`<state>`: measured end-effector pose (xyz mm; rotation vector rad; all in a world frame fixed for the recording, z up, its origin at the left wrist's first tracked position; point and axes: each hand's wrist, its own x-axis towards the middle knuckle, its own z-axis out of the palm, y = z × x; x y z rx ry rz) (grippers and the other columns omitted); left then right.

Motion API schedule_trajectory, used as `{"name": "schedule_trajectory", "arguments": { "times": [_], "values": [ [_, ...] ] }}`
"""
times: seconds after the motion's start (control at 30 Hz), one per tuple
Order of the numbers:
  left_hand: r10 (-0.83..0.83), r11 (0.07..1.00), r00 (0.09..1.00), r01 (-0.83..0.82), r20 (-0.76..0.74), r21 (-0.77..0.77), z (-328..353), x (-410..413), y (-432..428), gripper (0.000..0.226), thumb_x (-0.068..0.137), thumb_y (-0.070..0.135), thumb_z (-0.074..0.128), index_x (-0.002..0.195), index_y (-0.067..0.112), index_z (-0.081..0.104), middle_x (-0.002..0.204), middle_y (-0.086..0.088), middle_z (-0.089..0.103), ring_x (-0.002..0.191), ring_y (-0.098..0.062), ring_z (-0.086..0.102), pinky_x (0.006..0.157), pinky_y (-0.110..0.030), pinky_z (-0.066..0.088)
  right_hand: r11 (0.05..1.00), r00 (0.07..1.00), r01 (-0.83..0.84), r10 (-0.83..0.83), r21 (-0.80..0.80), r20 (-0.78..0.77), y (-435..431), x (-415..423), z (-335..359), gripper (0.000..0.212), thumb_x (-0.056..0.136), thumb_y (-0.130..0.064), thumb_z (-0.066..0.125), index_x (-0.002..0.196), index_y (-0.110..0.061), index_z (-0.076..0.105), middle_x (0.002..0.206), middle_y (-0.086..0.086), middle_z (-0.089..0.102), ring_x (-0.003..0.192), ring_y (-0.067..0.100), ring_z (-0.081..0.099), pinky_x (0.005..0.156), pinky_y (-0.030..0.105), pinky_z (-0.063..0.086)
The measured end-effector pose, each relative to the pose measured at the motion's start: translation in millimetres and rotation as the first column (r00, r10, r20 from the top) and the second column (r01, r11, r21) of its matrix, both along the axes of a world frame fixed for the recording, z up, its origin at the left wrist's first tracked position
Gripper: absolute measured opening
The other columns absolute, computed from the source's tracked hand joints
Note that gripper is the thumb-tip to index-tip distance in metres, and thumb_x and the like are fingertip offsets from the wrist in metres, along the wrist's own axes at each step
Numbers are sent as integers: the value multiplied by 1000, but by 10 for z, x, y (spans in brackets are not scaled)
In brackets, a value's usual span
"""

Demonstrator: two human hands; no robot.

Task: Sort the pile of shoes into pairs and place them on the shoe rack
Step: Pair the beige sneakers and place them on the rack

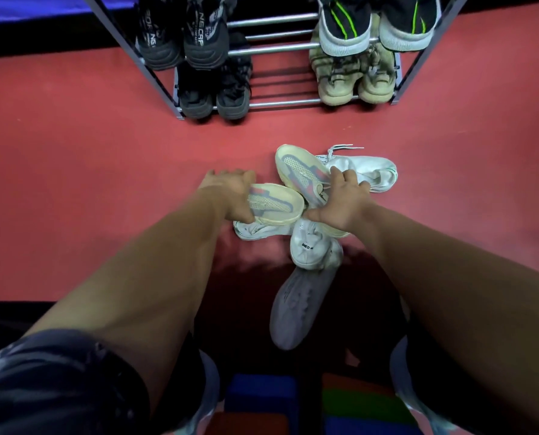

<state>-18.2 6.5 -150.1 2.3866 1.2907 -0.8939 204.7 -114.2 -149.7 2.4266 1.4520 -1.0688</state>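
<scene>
Cream shoes: left hand grips one, right hand another.

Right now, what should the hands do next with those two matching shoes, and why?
Probably lift both together out of the pile. The left hand already grips one cream shoe, and the right hand rests on its match, which shows the same pink and blue patches. White shoes lie tangled beneath them, and the shoe rack has bare bars in the middle.
</scene>
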Motion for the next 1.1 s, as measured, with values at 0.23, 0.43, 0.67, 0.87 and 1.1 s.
{"name": "schedule_trajectory", "arguments": {
  "times": [0.23,0.43,0.67,0.87,1.1],
  "values": [
    [420,907,907,-420,30,-17,127,-317,-139,74,70,68,66,127,23,53,110,-1,66,100,-29,64,80,-37,47,999,998,-40,39,21,43,-78,-72,30,119,70,-66,80,160,-19,18,151,7,32,135,45,39,107,50,42],
    [778,625,620,-743,105,-240,33,-281,-292,76,75,70,75,119,9,63,107,-8,70,89,-29,71,79,-35,57,998,992,49,-53,39,118,-153,-230,74,119,74,-56,82,161,-20,10,159,10,14,127,42,53,98,46,53],
    [828,559,545,-790,130,-250,11,-155,-562,82,78,52,82,140,5,56,130,-9,64,110,-29,66,84,-34,52,982,971,182,-189,59,144,-201,-362,127,111,78,-49,83,158,-5,19,139,19,42,128,37,52,99,43,49],
    [812,584,556,-771,179,-255,543,-66,-595,68,84,41,75,142,9,58,116,-5,61,99,-25,60,79,-29,44,964,963,254,-260,72,76,-62,-254,604,84,71,-59,77,133,-11,47,131,14,52,124,33,54,87,37,45],
    [678,728,718,-627,156,-276,1711,252,-358,45,65,40,82,97,12,69,90,-6,66,70,-23,65,59,-27,50,988,967,-83,112,-132,228,421,35,2037,47,77,-55,69,98,-14,75,94,7,68,87,29,63,73,29,49]
  ]
}}
